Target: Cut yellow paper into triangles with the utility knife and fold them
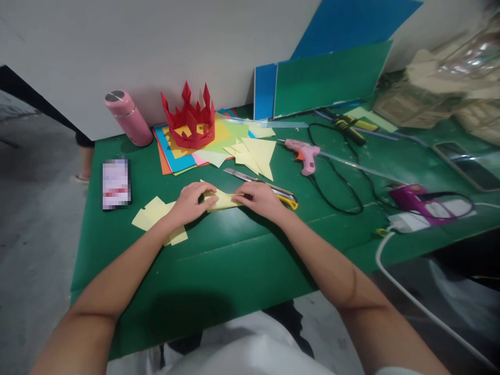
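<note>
A partly folded sheet of yellow paper (223,200) lies on the green table between my hands. My left hand (192,202) grips its left end, thumb on top. At the right end, my right hand (260,199) pinches the paper between thumb and fingers. Several yellow paper squares (150,214) lie partly under my left wrist. Just beyond my right hand rests a utility knife (240,176), with yellow-handled scissors (289,200) beside it, partly hidden. Folded yellow paper pieces (258,156) are heaped farther back.
A red paper crown (191,125) stands on coloured sheets (175,164). Left are a pink bottle (130,120) and a phone (116,182). A pink glue gun (307,155) with a looping black cable, pliers (349,130) and a power strip (410,221) occupy the right.
</note>
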`<state>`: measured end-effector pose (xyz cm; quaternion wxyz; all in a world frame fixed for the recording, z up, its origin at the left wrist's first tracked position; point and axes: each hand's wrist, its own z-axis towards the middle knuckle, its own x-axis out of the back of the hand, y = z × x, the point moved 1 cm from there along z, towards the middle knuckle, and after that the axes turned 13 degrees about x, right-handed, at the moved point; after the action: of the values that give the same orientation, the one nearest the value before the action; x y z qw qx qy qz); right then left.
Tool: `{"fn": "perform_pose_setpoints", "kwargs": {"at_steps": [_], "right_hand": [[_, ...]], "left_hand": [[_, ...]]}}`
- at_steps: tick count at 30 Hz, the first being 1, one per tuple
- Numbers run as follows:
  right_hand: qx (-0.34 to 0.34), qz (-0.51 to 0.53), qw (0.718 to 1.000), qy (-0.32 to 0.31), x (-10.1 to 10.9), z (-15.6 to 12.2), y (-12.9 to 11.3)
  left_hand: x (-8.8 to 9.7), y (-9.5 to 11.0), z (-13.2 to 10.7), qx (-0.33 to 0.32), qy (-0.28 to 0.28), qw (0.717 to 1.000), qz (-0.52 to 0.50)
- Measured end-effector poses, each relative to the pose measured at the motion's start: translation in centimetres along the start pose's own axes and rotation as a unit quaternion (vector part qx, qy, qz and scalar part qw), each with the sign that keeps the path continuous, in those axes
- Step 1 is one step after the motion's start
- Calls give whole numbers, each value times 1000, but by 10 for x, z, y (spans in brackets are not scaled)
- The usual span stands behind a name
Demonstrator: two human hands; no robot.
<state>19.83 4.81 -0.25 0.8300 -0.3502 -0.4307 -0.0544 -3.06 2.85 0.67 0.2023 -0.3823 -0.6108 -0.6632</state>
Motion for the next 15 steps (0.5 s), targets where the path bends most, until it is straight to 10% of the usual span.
{"fn": "perform_pose_setpoints", "kwargs": {"at_steps": [15], "right_hand": [[-9,-35,999,30,-13,2,10]], "left_hand": [[-6,-3,-2,-33,3,995,96]]}}
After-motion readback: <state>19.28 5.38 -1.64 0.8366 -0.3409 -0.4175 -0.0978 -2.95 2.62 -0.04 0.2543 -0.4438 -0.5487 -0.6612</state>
